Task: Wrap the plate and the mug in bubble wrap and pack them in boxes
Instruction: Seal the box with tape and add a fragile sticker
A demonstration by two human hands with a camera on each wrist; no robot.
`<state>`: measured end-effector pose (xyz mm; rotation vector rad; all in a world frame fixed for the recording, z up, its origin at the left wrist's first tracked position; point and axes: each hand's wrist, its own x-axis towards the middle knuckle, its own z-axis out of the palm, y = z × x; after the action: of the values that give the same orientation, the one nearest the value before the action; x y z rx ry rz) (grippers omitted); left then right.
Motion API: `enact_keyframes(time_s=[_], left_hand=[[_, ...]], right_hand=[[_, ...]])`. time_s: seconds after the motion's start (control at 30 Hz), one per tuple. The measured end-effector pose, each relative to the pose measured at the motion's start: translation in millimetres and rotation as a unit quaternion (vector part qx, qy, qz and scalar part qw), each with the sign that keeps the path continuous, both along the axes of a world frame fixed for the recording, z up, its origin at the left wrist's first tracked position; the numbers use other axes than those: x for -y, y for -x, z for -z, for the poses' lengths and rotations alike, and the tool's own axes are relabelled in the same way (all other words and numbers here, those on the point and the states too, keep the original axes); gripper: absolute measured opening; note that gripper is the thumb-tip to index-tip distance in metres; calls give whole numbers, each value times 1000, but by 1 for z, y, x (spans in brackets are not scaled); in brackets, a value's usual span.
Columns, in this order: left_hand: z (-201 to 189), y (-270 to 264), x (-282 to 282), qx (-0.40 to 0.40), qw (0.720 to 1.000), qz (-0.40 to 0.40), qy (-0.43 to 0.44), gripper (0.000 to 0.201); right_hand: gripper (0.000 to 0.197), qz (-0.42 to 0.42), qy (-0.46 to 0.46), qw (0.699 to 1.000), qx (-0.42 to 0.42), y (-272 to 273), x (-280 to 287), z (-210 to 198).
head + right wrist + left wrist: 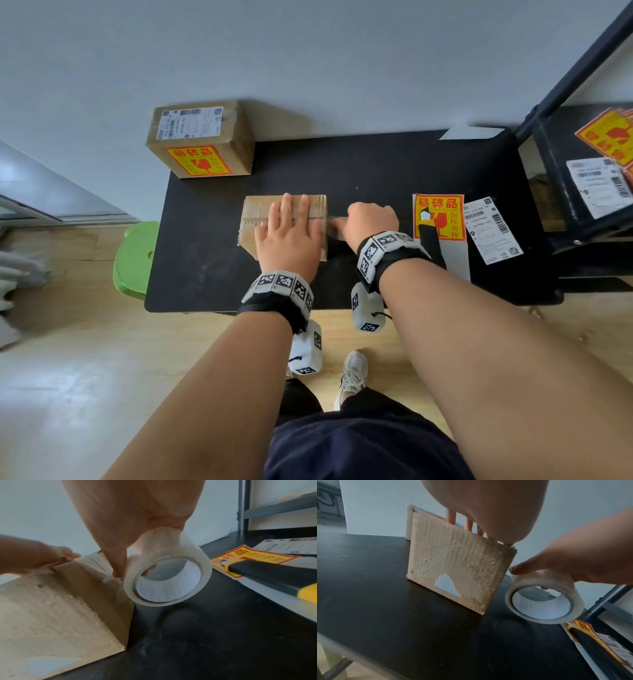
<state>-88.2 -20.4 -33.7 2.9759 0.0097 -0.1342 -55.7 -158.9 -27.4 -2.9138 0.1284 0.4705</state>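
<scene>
Black surface (pixel 212 274) is set against a pale wall, w/ wood floor below and a green stool (pixel 135 258) at its left. A labelled box (pixel 202 140) sits at the far-left corner; stickers (pixel 440 216), a knife (pixel 267 573) and a shelf (pixel 582 171) are seen at right. A box (pixel 260 219) at centre is pressed under the left hand (pixel 291 236), fingers flat. Tape roll (pixel 544 599) is gripped by the right hand (pixel 371 222) beside the box's right edge. Plate and mug can't be seen.
</scene>
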Motion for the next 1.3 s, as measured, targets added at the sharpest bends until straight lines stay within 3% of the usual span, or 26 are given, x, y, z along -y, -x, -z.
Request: enact_keyframes(time_s=[0.1,0.37,0.5,0.6,0.7,0.93,1.07,1.3], left_hand=[[-1,-4,-1,18,1000,0,-11,51],[-13,-22,5,51,998,-4,27,49],[-7,-34,8,19,998,25,47,57],[-3,-36,11,-1,1000,27,6,62],[1,-34,19,-1,999,19,-29,54],[11,-32,32,53,998,-35,-27,44],[22,-31,31,109,993,-33,-18,43],[17,-30,32,71,997,-26,-15,49]], right_hand=[[26,-21,10,1000,3,-5,-2,0],[39,10,-70,996,58,-3,9,8],[32,63,-127,982,127,4,23,3],[27,107,-135,970,169,10,37,5],[22,151,-149,960,184,20,51,9],[29,236,-91,963,97,43,79,23],[53,287,-45,957,0,51,94,28],[57,270,-33,961,-44,54,97,43]])
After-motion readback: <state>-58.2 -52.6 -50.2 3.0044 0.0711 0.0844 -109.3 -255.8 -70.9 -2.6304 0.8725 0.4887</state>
